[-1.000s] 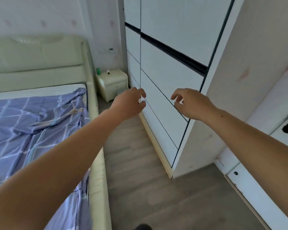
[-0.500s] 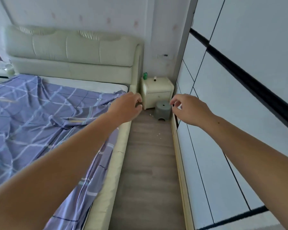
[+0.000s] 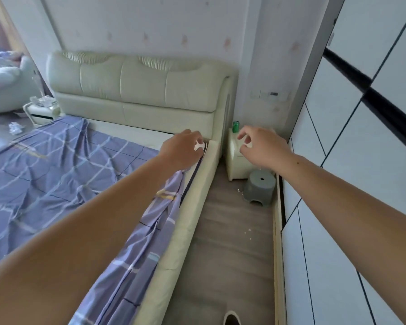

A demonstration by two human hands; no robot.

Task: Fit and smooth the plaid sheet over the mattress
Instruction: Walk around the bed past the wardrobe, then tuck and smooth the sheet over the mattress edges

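Fingers of both hands are loosely curled, thumb close to forefinger, with nothing visibly pinched between them. Both arms reach forward, bare to the frame's edge. The left hand [image 3: 182, 148] hovers over the far right corner of the bed, above the spot where the plaid sheet [image 3: 63, 174] stops short. The right hand [image 3: 260, 146] hangs in the air just right of it, in front of the cream nightstand [image 3: 236, 165]; whether either hand brushes anything below is hard to judge from this angle.

That purple sheet lies rumpled across the mattress [image 3: 136, 130], covering the near and left parts and spilling along the right edge against the padded bed frame [image 3: 190, 221]. A bare pale strip of mattress shows at the far end, under the cream headboard [image 3: 136, 87].

On the nightstand stands a green can [image 3: 235, 126]. A grey stool [image 3: 259, 187] sits on the wood floor [image 3: 227, 254] just near of the nightstand, in the aisle between the bed and the white wardrobe [image 3: 361, 160] on the right. Small white crumbs dot the floor beside the stool.
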